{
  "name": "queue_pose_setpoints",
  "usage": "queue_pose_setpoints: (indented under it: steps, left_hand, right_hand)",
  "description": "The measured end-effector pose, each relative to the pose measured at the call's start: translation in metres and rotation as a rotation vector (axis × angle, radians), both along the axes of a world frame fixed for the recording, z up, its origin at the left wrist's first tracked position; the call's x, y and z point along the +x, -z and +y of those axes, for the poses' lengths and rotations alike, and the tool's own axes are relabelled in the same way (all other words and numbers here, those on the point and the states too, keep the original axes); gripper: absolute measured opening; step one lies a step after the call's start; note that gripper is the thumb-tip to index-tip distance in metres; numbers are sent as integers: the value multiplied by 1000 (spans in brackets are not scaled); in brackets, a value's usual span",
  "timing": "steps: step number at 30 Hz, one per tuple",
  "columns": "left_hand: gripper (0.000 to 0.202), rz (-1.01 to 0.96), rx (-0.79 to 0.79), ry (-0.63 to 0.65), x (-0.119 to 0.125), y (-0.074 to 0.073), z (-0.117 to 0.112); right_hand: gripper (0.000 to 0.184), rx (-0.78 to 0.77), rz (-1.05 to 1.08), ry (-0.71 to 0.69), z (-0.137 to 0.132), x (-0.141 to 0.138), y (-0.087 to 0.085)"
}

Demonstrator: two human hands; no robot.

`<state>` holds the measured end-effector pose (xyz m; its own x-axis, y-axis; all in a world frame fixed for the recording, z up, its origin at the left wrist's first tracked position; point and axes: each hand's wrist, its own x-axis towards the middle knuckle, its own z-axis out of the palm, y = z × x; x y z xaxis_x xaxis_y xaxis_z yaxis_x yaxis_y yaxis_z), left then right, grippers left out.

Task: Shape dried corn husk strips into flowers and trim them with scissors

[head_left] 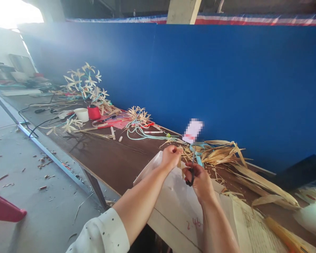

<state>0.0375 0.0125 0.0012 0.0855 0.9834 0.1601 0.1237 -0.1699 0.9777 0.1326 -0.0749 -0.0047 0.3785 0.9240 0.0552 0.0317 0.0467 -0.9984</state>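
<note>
Nearest, a white sheet (pixel 179 200) lies on the table (pixel 113 158), and its left corner seems to jut past the table's near edge. Both hands work just above this sheet, probably so that scraps drop on it and not on the bare wood. The left hand (pixel 171 156) is closed, pinching a short husk strip (pixel 179 162) by its top so that it hangs free. Beside it the right hand (pixel 200 181) is wrapped around the handles of dark scissors (pixel 192 168), blades pointing up beside the strip. I cannot tell whether the blades are parted.

Just beyond the sheet, to its right, is a loose husk pile (pixel 223 151), within easy reach. It crowds that side. Left of the sheet the tabletop is bare brown wood, which gives the forearms room. Past the edge there the floor (pixel 28 182) is strewn with scraps.

Farther from the sheet along the table are straw flowers (pixel 138 114), a red cup (pixel 94 112) and a white cup (pixel 81 114). Behind everything a blue board (pixel 226 77) closes off the back edge.
</note>
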Motion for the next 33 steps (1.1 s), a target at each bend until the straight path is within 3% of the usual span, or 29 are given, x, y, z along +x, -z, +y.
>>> queue_pose_setpoints:
  steps: [5,11,14,17,21,27,33]
  left_hand:
    - [31,-29,22,65,-5,1,6]
    - [39,-66,8,34,-9,6,13]
    - [41,-45,6,61,-10,7,13]
    - [40,-36,13,141,-8,5,7]
    - [42,-65,-3,294,-2,4,-3]
    - [47,-62,-90,473,6,9,-11]
    - [50,-33,-141,572,2,5,-12]
  right_hand:
    - [34,-12,-36,89,-3,5,-2]
    - [35,-141,-125,50,-6,30,4]
    - [35,-130,-120,120,-6,34,7]
    - [32,-7,-61,205,-5,32,5]
    - [31,116,-19,175,-4,25,1]
    - [34,145,-104,176,3,18,4]
    - [42,131,19,219,2,22,3]
